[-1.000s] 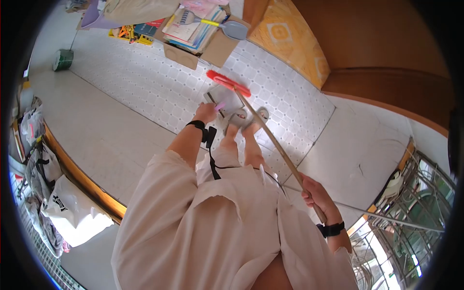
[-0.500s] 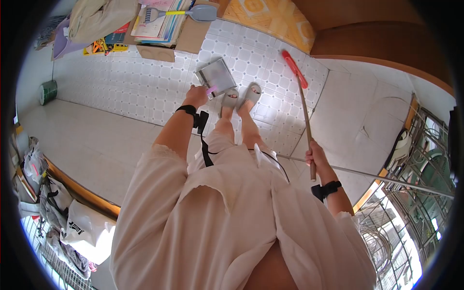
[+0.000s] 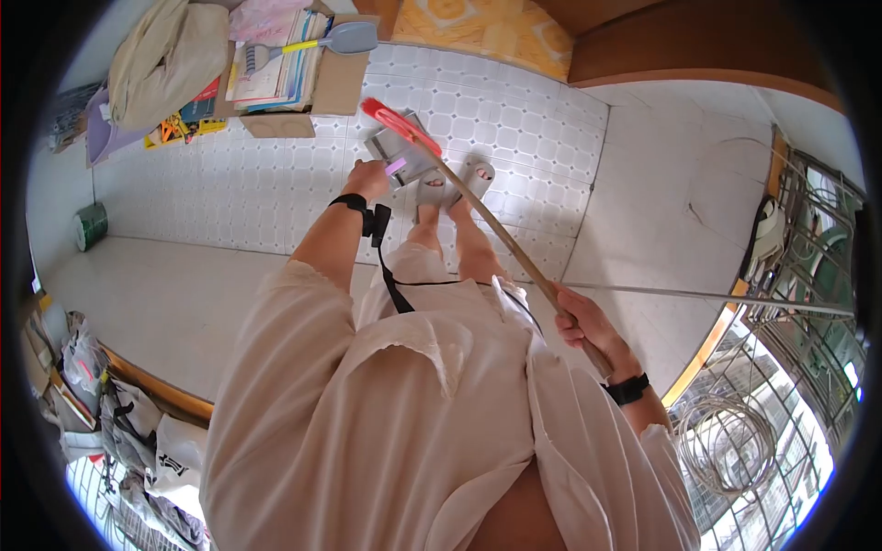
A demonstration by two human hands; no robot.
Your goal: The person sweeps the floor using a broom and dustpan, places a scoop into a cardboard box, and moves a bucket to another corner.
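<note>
The person wears a loose, pale cream garment [image 3: 404, 413] of thin, creased fabric, with wide sleeves whose edges look frayed or scalloped near the elbows. Each wrist carries a black band: one just behind the left hand [image 3: 367, 177], with a small black block and a thin black strap [image 3: 393, 285] trailing from it down across the garment, and one just behind the right hand [image 3: 581, 323] (this one plain, with no strap visible). Grey open-toed slippers [image 3: 454, 181] are on the feet, toes showing.
</note>
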